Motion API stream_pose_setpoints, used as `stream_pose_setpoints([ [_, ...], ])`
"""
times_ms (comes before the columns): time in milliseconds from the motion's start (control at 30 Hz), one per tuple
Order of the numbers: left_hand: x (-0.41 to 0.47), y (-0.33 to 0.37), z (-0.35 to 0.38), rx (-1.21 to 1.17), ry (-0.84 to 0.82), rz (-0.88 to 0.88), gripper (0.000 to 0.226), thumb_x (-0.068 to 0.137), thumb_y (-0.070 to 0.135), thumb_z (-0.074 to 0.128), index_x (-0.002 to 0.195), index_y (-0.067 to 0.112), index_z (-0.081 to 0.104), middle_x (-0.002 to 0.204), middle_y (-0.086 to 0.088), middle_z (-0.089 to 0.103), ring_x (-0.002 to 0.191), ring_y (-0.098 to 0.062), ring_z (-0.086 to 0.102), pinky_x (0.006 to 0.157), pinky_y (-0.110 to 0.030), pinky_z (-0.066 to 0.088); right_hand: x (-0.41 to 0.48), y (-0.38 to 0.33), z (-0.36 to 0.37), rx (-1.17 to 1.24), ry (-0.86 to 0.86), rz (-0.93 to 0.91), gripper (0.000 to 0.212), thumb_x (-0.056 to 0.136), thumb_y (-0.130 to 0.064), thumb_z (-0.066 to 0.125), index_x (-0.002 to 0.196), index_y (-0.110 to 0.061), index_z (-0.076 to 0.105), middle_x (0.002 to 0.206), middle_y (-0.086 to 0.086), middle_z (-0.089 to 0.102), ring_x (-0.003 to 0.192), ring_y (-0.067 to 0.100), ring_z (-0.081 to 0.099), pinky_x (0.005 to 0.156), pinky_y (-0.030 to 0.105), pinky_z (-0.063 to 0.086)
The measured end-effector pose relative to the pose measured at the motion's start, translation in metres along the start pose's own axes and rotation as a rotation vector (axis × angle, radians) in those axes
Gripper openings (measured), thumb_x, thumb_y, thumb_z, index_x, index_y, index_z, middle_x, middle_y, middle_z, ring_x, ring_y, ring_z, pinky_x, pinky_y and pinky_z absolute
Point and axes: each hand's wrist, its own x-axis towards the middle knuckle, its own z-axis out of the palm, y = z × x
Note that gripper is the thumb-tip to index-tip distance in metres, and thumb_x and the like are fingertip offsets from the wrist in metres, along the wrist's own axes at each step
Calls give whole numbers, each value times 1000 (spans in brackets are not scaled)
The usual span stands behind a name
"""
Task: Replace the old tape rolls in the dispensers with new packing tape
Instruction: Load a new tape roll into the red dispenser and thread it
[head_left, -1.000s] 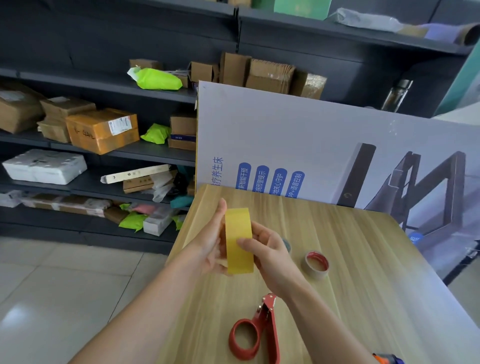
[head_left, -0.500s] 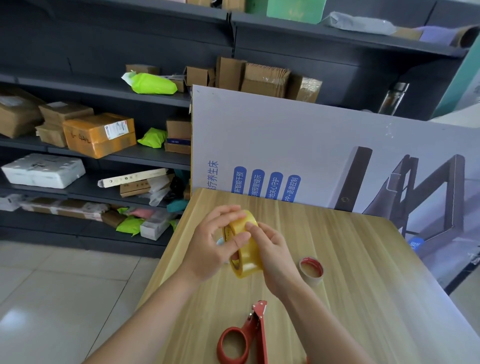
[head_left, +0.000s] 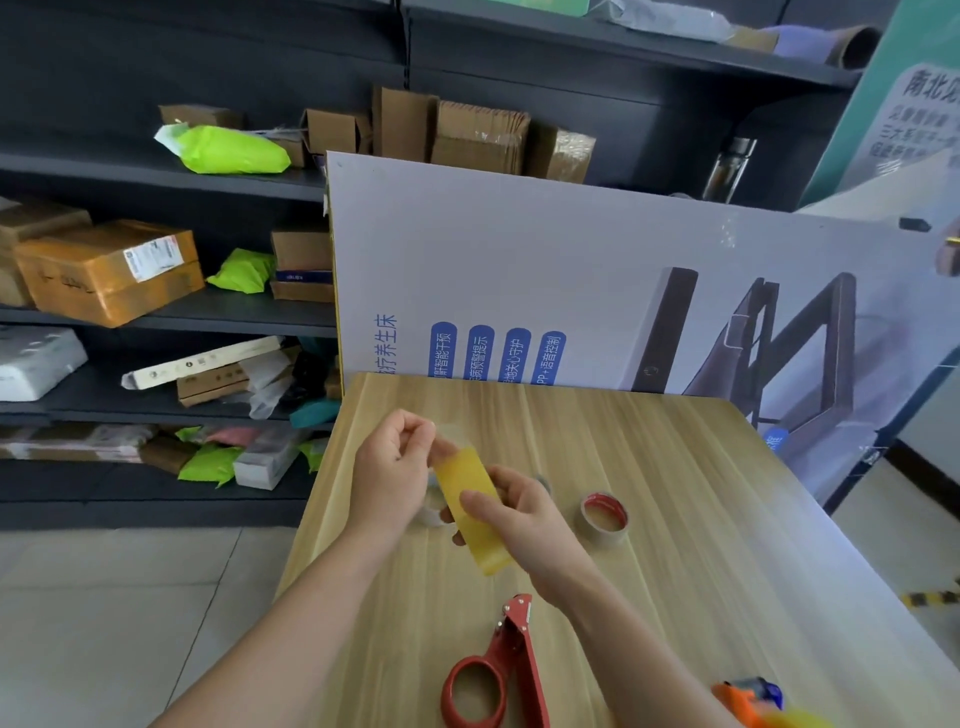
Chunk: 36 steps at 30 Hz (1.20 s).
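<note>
1 red dispenser (head_left: 519, 644) lies nearside; spent core (head_left: 605, 519) beside yellow roll (head_left: 462, 473).

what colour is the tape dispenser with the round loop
Red; the loop-shaped tape dispenser shows best in the head view.
</note>
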Motion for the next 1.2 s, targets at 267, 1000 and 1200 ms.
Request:
stream_pose_setpoints([
  [267,-6,-55,3,-288,-193,-483,21,98,11,48,80,6,58,77,-9,72,77,-24,67,69,-33,52,-1,48,4,-620,130,72,23,85,-27,65,101,-12,59,78,-1,59,69,10,54,66,26,44],
  [1000,-69,-186,26,215,-822,-714,31,83,31,72,111,25,60,94,4,64,68,-8,57,53,-19,41,-51,191,39,-1092,33,338,21,86,-28,54,105,-18,56,99,2,67,92,28,62,74,39,51],
  [1200,-69,-200,33,246,-846,-672,43,85,33,70,125,19,61,109,0,66,98,-12,61,85,-22,45,-50,202,38,-1101,79,257,27,90,-35,51,108,-15,57,102,3,64,93,22,59,77,32,46],
])
